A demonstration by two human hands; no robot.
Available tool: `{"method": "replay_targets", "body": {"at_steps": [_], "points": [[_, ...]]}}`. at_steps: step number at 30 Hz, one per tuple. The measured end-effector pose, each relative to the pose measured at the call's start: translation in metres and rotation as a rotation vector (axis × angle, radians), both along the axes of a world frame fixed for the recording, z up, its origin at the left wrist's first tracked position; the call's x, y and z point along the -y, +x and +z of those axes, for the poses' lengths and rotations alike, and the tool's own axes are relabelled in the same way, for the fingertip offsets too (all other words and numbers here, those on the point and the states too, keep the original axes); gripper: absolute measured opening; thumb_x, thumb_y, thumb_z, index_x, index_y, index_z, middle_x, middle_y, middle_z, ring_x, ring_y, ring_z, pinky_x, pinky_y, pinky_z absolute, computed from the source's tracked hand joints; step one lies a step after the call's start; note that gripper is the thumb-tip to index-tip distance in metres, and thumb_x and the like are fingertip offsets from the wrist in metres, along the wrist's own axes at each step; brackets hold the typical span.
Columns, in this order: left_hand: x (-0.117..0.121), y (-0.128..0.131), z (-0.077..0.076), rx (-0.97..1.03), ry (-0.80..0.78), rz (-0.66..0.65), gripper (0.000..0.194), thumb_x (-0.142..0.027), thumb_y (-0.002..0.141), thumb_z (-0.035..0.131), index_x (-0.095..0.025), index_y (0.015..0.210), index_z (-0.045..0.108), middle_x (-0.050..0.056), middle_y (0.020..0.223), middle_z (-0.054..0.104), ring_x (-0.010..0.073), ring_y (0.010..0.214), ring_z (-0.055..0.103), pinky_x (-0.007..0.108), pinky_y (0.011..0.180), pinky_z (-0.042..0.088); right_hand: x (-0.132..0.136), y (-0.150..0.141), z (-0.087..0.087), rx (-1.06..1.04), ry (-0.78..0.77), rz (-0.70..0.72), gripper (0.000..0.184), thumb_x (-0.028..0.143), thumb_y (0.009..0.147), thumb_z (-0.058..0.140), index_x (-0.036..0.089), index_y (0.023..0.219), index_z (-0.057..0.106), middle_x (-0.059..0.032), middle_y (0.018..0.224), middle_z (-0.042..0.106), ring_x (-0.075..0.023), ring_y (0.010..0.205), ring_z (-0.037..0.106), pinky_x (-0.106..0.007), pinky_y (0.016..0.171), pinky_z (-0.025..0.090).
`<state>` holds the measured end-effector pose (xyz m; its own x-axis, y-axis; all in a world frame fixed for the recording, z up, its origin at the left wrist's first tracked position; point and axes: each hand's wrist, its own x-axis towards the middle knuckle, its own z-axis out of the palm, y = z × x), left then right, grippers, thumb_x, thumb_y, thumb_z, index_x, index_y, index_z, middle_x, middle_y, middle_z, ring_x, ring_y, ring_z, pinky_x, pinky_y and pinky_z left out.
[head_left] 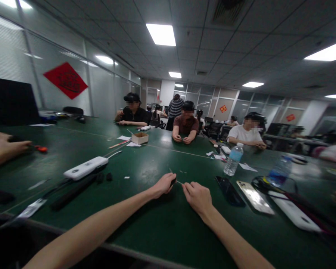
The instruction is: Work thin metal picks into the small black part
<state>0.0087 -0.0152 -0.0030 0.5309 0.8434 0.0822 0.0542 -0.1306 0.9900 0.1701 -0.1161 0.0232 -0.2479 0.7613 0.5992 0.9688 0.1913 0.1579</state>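
Note:
Just above the green table [145,213], my left hand [164,185] is closed around a small dark thing, mostly hidden by the fingers. A thin stick-like tip pokes up beyond them. My right hand [198,198] is a short way to the right, thumb and fingertips pinched together. Between the two hands runs a thin pale strip [179,182], whose right end meets my right fingertips. Its kind is too small to tell. Tiny pale scraps [183,172] lie on the table just beyond my hands.
Right of my hands are a dark phone [230,191], a gold phone [254,197], a water bottle [233,160] and a white power bank [295,211] with cables. To the left lie a white device [86,167] and black straps. A small box [140,138] and several people are farther back.

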Motion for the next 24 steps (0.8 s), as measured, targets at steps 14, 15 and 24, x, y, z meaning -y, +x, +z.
{"method": "replay_targets", "body": {"at_steps": [14,15,24], "points": [[0.009,-0.012,0.021,-0.132,0.035,-0.283,0.032,-0.047,0.08,0.045,-0.017,0.074,0.051,-0.005,0.05,0.039,0.0071,0.037,0.029,0.024,0.039,0.017,0.003,0.019,0.008,0.096,-0.062,0.199,0.038,0.034,0.093,0.032,0.02,0.078,0.064,-0.0032,0.069,0.059,-0.0114,0.066,0.051,-0.024,0.056,0.025],[0.01,-0.013,0.021,-0.124,0.01,-0.306,0.031,-0.046,0.08,0.045,-0.017,0.074,0.051,-0.005,0.05,0.038,0.0069,0.036,0.029,0.024,0.039,0.016,0.002,0.021,0.007,0.096,-0.066,0.22,0.038,0.034,0.093,0.032,0.02,0.08,0.065,-0.0031,0.069,0.059,-0.0113,0.067,0.051,-0.024,0.056,0.025],[0.011,-0.017,0.02,-0.102,-0.203,-0.439,0.031,-0.047,0.079,0.047,-0.016,0.078,0.052,-0.008,0.041,0.032,0.0065,0.032,0.025,0.022,0.038,0.019,0.001,0.028,0.004,0.064,-0.066,0.327,0.035,0.035,0.092,0.035,0.021,0.086,0.067,-0.0027,0.07,0.061,-0.0098,0.066,0.052,-0.023,0.057,0.026]]}}
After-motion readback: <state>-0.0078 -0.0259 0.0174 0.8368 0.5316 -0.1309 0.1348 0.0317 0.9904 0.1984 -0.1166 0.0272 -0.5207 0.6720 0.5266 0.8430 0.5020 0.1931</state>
